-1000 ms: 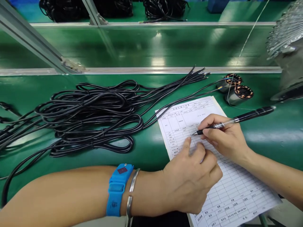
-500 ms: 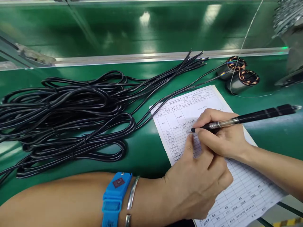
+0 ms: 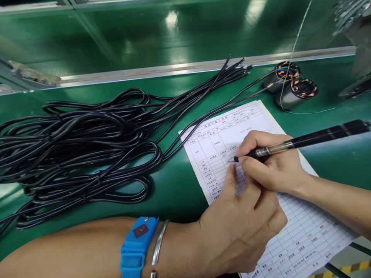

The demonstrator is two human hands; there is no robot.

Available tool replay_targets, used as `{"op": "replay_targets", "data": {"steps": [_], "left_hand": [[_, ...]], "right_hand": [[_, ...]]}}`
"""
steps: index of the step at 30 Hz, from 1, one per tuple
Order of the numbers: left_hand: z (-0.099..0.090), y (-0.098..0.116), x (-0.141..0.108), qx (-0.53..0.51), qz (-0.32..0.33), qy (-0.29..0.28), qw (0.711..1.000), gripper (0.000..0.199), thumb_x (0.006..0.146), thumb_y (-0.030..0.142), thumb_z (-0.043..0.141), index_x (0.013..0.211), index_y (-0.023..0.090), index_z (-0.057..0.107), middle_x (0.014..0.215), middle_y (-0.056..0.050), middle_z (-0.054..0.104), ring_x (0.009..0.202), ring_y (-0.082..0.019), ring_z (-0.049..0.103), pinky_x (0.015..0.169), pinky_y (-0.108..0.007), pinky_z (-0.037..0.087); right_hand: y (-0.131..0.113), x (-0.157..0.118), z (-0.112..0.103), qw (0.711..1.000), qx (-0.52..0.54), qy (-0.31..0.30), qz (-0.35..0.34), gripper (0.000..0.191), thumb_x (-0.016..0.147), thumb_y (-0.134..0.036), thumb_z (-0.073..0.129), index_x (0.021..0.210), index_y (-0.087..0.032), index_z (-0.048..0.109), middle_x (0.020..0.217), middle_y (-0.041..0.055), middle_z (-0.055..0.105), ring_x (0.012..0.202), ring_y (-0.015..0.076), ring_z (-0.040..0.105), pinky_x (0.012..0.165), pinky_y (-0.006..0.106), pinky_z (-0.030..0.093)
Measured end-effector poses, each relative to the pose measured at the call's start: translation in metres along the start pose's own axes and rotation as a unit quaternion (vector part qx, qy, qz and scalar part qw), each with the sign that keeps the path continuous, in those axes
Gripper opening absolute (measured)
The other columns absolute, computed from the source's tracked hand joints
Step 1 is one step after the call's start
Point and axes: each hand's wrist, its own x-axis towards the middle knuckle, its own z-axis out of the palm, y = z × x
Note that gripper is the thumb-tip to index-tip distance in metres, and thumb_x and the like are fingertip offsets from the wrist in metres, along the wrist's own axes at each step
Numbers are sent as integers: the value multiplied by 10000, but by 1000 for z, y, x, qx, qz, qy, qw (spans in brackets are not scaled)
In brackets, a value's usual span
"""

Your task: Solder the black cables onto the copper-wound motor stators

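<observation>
A black pen (image 3: pixel 321 137) is gripped in my right hand (image 3: pixel 269 166), its tip on a row of the printed form (image 3: pixel 286 239). My left hand (image 3: pixel 243 227) rests on the same sheet, index finger stretched out just below the pen tip and the other fingers bent. I see nothing held in it, though its palm side is hidden. Both hands cover the middle of the form. A blue wrist strap (image 3: pixel 138 247) and a silver bracelet (image 3: pixel 159 241) circle my left wrist.
Coiled black cables (image 3: pixel 95 143) lie across the green table (image 3: pixel 171 185) at left. Two leads cross the form's top corner to copper-wound stators (image 3: pixel 301 94) at back right. A thin wire (image 3: pixel 295 44) hangs in front of them. A metal ledge (image 3: pixel 145 72) runs behind.
The view has shifted slightly, so the cables and stators sit a little differently in the picture. The pen tip stays in nearly the same place on the form, with both hands almost still.
</observation>
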Motion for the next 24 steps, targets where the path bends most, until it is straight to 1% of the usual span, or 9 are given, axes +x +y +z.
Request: {"op": "replay_targets", "data": {"steps": [4, 8, 13, 17, 21, 24], "left_hand": [[0, -1, 0, 1, 6, -4, 1000, 412, 911, 303, 464, 1261, 109, 563, 1317, -153, 552, 1237, -431, 475, 996, -644, 386], [-1, -2, 0, 5, 4, -10, 1000, 407, 920, 294, 448, 1263, 109, 564, 1322, -151, 553, 1237, -423, 481, 1003, -634, 392], [-1, -1, 1, 3, 7, -10, 1000, 409, 931, 289, 428, 1274, 108, 559, 1334, -156, 546, 1238, -423, 488, 1001, -634, 402], [-2, -1, 1, 9, 11, -15, 1000, 415, 926, 306, 441, 1270, 110, 562, 1327, -159, 555, 1239, -422, 492, 1014, -639, 399], [-3, -2, 0, 27, 14, -23, 999, 431, 929, 317, 418, 1280, 99, 542, 1349, -188, 541, 1253, -417, 487, 1030, -654, 382], [-5, -2, 1, 34, 15, -34, 999, 430, 931, 323, 413, 1274, 95, 536, 1362, -203, 526, 1247, -414, 491, 1025, -658, 386]], "right_hand": [[0, 0, 0, 1000, 3, 3, 7, 121, 619, -110, 535, 595, -229, 531, 478, -43, 488, 409, 85, 382, 366, 248, 283], [2, 1, -1, 1000, 3, 5, 1, 130, 628, -100, 540, 606, -227, 531, 500, -40, 504, 432, 91, 406, 388, 249, 300], [3, 0, -1, 1000, 1, 7, -6, 144, 637, -90, 535, 604, -229, 523, 509, -42, 498, 440, 88, 398, 396, 248, 294], [3, 0, -1, 1000, 7, 18, 6, 129, 635, -108, 547, 598, -231, 540, 526, -31, 532, 461, 102, 437, 411, 256, 326], [5, 3, -12, 997, 55, 52, 27, 104, 656, -152, 584, 597, -236, 574, 554, -13, 576, 493, 134, 494, 449, 285, 374], [10, 7, -24, 996, 68, 53, 32, 97, 704, -192, 623, 624, -244, 606, 573, -4, 590, 492, 141, 501, 461, 300, 365]]}}
